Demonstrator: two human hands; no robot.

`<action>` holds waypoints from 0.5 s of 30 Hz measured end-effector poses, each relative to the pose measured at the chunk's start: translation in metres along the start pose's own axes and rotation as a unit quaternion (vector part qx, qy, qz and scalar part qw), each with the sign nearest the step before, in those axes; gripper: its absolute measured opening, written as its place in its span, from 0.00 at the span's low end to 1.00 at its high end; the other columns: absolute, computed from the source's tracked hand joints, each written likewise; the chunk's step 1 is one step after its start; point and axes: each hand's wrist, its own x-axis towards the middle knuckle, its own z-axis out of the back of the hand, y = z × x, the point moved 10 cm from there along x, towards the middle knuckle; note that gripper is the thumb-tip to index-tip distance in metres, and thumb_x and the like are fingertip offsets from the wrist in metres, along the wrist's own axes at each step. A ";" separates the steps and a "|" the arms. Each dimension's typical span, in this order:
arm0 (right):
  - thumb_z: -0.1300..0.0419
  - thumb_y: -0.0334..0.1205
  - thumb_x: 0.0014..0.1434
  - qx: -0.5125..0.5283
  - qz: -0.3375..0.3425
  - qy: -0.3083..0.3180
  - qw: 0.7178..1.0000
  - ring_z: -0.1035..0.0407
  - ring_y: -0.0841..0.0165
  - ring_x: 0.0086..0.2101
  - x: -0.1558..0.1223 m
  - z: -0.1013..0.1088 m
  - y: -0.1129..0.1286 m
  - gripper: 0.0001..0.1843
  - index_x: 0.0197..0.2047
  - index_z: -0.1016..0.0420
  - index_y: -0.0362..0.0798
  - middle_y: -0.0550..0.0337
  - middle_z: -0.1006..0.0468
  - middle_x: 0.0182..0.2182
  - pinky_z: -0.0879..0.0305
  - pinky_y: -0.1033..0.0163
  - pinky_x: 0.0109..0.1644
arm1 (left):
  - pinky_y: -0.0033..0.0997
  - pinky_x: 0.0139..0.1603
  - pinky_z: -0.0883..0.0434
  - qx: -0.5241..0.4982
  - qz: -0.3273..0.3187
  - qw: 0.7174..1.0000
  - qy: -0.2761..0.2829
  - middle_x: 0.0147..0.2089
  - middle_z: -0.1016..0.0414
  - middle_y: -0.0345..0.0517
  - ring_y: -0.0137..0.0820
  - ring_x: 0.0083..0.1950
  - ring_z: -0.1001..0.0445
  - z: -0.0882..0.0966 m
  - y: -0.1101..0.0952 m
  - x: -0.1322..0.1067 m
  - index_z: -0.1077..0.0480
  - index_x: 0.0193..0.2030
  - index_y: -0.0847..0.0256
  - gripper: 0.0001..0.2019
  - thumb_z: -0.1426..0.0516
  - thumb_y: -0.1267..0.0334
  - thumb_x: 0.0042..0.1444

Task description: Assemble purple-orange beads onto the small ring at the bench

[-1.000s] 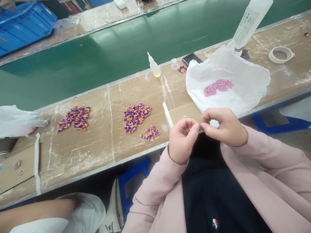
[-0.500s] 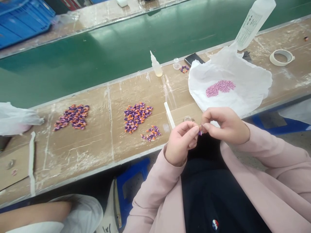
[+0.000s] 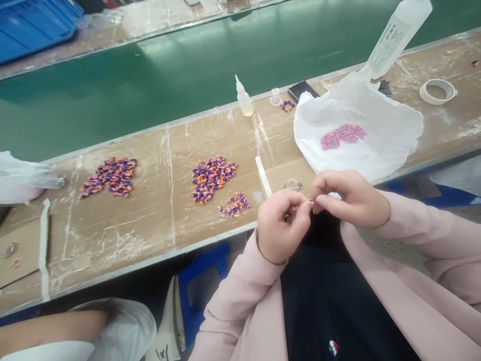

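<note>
My left hand (image 3: 284,224) and my right hand (image 3: 350,196) meet fingertip to fingertip above my lap, just off the table's front edge. Each is closed in a pinch. A tiny pinkish piece (image 3: 311,203) shows between the fingertips; the fingers hide most of it. Beyond my hands is a small round metal tin (image 3: 293,185). Small purple-and-orange pieces form a large pile (image 3: 213,178) and a smaller cluster (image 3: 235,204) left of my left hand. Tiny pink-and-white pieces (image 3: 343,136) lie on a crumpled white sheet (image 3: 391,145) beyond my right hand.
A white strip (image 3: 263,176) lies by my left hand. A dropper bottle (image 3: 244,98), a phone (image 3: 301,91), a large tilted bottle (image 3: 399,40) and a tape roll (image 3: 438,92) stand or lie farther back. Another purple-and-orange pile (image 3: 110,177) is at left, near another person's leg (image 3: 56,328).
My left hand has turned, its fingers curling toward the right hand. The purple piece seen at the fingertips before is now hidden, and a pinkish bit shows there. The view has shifted slightly.
</note>
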 end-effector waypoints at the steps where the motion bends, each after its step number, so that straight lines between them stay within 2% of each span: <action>1: 0.45 0.29 0.60 0.050 -0.033 0.010 0.998 0.28 0.76 0.25 0.000 -0.004 -0.006 0.05 0.33 0.32 0.47 0.63 0.23 0.24 0.33 0.72 0.29 | 0.24 0.28 0.37 0.058 -0.056 0.997 -0.012 0.24 0.32 0.37 0.23 0.25 0.36 0.003 -0.013 0.000 0.32 0.28 0.61 0.08 0.43 0.72 0.58; 4: 0.45 0.30 0.60 0.127 -0.087 0.034 0.988 0.27 0.75 0.24 -0.002 -0.012 -0.015 0.05 0.31 0.33 0.46 0.63 0.22 0.23 0.32 0.72 0.28 | 0.21 0.29 0.36 0.145 -0.154 0.977 -0.027 0.25 0.31 0.36 0.22 0.26 0.34 0.004 -0.033 -0.004 0.33 0.30 0.61 0.08 0.42 0.75 0.57; 8: 0.45 0.28 0.56 0.127 -0.107 0.048 0.985 0.28 0.74 0.23 -0.001 -0.014 -0.016 0.05 0.30 0.32 0.46 0.63 0.22 0.23 0.33 0.72 0.27 | 0.21 0.27 0.36 0.183 -0.201 0.962 -0.016 0.27 0.28 0.37 0.22 0.26 0.33 -0.002 -0.037 -0.009 0.32 0.33 0.60 0.07 0.41 0.75 0.58; 12: 0.45 0.28 0.56 0.115 -0.103 0.042 0.987 0.29 0.75 0.23 0.000 -0.014 -0.014 0.06 0.30 0.33 0.46 0.64 0.22 0.23 0.34 0.72 0.26 | 0.22 0.27 0.34 0.195 -0.202 0.960 -0.014 0.27 0.27 0.38 0.23 0.26 0.32 -0.001 -0.038 -0.009 0.31 0.34 0.60 0.06 0.41 0.75 0.58; 15: 0.45 0.28 0.57 0.091 -0.083 0.032 0.992 0.30 0.76 0.22 0.001 -0.012 -0.009 0.06 0.29 0.34 0.47 0.65 0.23 0.22 0.35 0.73 0.26 | 0.22 0.29 0.32 0.136 -0.155 0.978 -0.008 0.28 0.25 0.39 0.24 0.27 0.29 0.005 -0.028 -0.006 0.29 0.35 0.60 0.05 0.41 0.74 0.58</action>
